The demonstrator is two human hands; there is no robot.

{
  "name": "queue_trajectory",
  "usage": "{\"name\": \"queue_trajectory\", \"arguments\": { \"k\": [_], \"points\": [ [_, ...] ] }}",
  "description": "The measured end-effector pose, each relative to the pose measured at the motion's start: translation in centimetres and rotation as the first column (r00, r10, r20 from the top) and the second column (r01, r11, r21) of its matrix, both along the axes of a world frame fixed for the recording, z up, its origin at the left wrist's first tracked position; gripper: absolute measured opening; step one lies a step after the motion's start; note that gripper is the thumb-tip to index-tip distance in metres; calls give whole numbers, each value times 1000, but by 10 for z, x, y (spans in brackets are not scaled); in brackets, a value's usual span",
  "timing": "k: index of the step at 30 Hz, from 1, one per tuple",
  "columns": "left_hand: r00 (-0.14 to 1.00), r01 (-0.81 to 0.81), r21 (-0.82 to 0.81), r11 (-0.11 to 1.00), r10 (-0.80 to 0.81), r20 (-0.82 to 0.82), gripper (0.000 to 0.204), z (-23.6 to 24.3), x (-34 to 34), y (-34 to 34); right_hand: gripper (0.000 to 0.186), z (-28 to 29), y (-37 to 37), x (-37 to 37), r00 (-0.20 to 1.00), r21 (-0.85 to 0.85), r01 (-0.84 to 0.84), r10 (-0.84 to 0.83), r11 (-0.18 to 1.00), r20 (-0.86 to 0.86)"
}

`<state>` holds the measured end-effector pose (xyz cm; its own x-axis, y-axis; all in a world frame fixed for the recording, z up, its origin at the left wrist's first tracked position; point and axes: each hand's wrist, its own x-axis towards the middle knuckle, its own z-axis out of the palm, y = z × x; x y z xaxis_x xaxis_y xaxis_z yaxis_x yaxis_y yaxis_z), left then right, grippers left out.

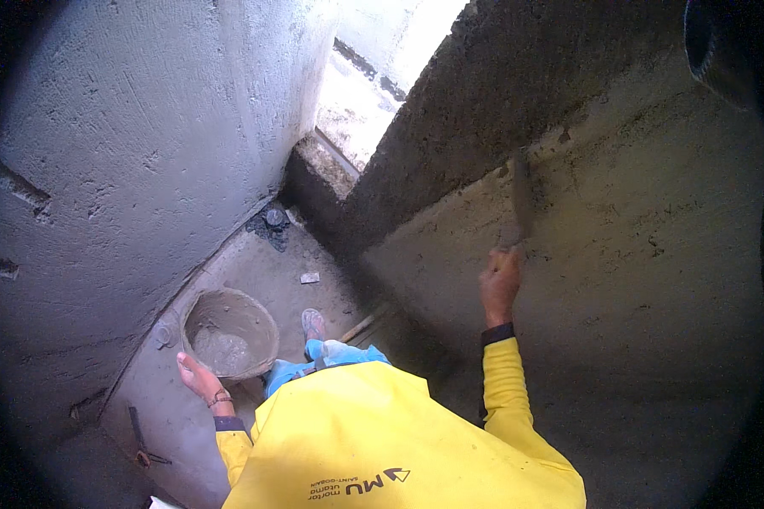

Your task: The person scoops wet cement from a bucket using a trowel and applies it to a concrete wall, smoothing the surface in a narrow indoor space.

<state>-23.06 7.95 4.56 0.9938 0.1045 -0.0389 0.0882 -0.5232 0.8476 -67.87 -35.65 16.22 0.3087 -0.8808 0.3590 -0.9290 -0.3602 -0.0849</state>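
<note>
Grey walls are hemming in a narrow floor, and daylight is coming through a slanting opening between them. On the left, the pale wall is showing a few notches; on the right, the wall is carrying two zones, a dark, rough band above and a lighter coat below, with an uneven edge running between them.

The right hand is gripping a trowel, fingers closed around the handle, and the blade is pointing up toward that edge; whether it is touching the wall, I cannot tell. Well apart from it, the left hand is lying at the near left side of the bucket; it may be supporting it or only resting beside it, as its fingers are not showing fully. The bucket is sitting left of the foot and is holding wet grey mortar; whether the floor is bearing it is not showing.

By my reading, the work is standing partly done: the lighter coat is covering much of the right wall, though it is looking pitted, while the dark band is seemingly lacking it, so filling and smoothing are probably remaining
</note>
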Motion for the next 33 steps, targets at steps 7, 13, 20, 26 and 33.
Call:
{"name": "queue_trajectory", "arguments": {
  "k": [7,13,20,26,33],
  "points": [
    [999,-2,-77,997,0,-38,76,28,-11,-15,40,-111,27,-26,950,534,244,-91,809,-297],
    [999,-22,-87,996,25,33,77,21,-13,-11,43,-63,39,2,973,349,150,-201,925,113],
    [1000,26,-6,1000,-26,-10,72,22,-9,-12,45,-149,21,-38,965,524,216,-97,824,-245],
    [999,-36,-53,998,37,25,72,24,-17,-5,35,-102,32,5,997,351,58,-69,935,19],
    [996,-65,-50,997,61,-67,76,31,-18,-14,33,-205,30,-36,950,579,224,-44,784,-309]
  ]
}}
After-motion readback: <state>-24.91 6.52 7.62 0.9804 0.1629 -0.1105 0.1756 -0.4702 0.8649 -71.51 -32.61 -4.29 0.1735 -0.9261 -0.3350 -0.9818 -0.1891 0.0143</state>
